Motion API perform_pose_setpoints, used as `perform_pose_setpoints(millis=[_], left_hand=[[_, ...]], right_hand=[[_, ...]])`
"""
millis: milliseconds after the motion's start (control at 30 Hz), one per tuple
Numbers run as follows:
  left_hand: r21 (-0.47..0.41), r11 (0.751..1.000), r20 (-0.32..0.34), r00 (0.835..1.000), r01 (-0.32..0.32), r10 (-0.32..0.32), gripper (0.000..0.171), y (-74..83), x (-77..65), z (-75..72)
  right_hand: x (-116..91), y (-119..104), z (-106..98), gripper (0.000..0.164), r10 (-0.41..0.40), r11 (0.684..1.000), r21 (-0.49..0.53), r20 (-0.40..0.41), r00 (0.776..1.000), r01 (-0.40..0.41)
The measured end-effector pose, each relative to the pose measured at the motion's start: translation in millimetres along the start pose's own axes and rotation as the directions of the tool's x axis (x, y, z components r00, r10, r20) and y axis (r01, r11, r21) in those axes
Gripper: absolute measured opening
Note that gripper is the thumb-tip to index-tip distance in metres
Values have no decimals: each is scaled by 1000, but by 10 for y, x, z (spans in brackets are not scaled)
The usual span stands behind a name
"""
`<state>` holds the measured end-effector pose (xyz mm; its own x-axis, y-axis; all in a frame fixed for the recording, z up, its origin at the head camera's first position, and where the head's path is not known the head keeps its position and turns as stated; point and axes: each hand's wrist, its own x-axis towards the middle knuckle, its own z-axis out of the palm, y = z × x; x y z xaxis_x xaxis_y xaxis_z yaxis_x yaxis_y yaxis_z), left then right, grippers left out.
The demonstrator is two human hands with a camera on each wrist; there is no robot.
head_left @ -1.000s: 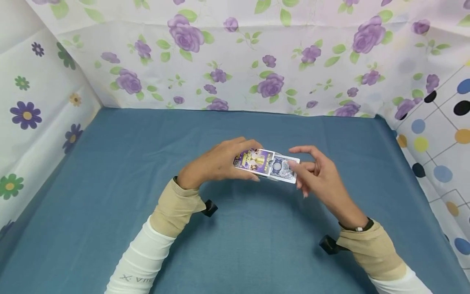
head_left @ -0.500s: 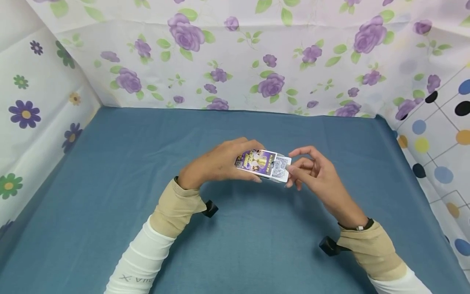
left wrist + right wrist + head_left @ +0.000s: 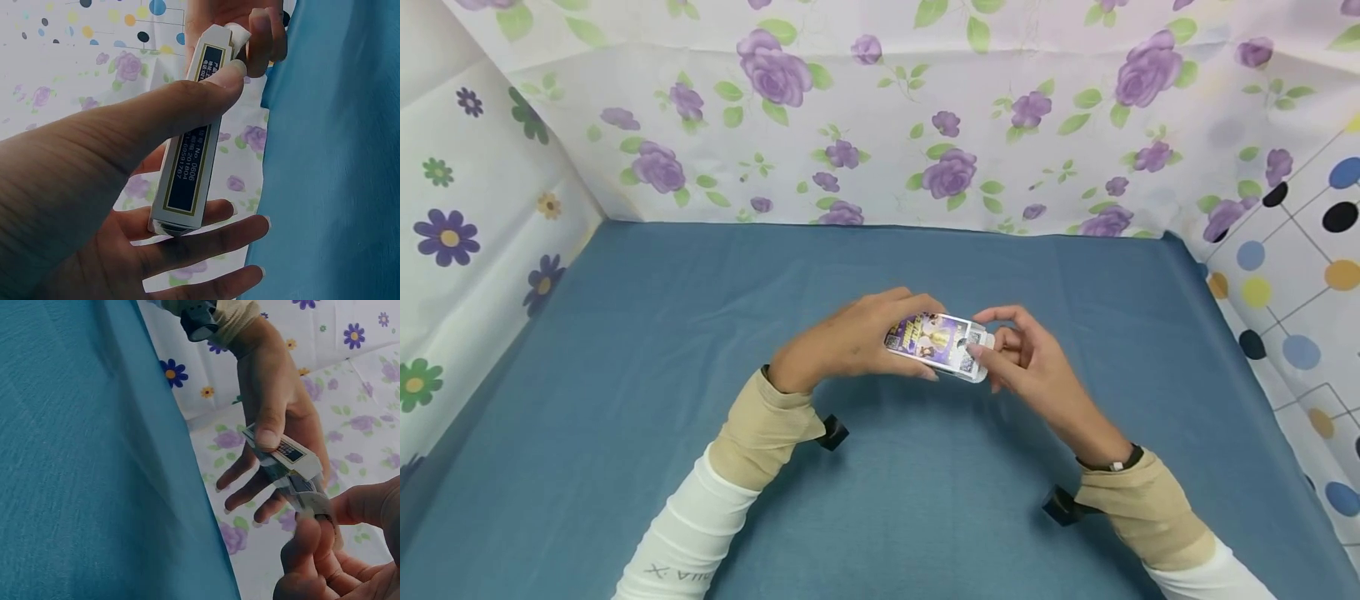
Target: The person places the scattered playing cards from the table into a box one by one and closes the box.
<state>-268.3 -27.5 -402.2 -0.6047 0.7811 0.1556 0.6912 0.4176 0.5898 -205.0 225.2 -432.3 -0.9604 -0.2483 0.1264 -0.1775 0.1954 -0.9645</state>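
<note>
My left hand [image 3: 853, 340] grips a small purple and white playing card box [image 3: 922, 337], tilted with its open end toward the right. In the left wrist view the thumb lies along the narrow side of the box [image 3: 187, 169], over a dark printed label. Blue-backed playing cards [image 3: 974, 339] show in the mouth of the box, nearly all inside. My right hand [image 3: 1041, 367] pinches the open end, thumb on top and curled fingers at the flap. From the right wrist view, those fingers partly cover the flap [image 3: 315, 501].
A blue cloth [image 3: 895, 500] covers the table below the hands. Flowered sheeting [image 3: 880, 125] rises behind and at the left, with dotted sheeting [image 3: 1300, 317] at the right. A black wrist camera [image 3: 1062, 506] sticks out from the right cuff.
The playing cards have slid leftward into the box, so less of them shows. My right hand has moved left with them, up to the box mouth. The left hand keeps its grip.
</note>
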Motion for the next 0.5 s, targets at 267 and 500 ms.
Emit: perform_pose_setpoints(millis=[267,500], left_hand=[[50,999,39,999,-17,15,61,56,45,66],[62,998,44,999,2,-5,61,59,41,101]], right_hand=[[-5,65,42,37,19,994,-110,-9,1000,-20],[-2,100,53,36,54,988,-144,-3,999,-54]])
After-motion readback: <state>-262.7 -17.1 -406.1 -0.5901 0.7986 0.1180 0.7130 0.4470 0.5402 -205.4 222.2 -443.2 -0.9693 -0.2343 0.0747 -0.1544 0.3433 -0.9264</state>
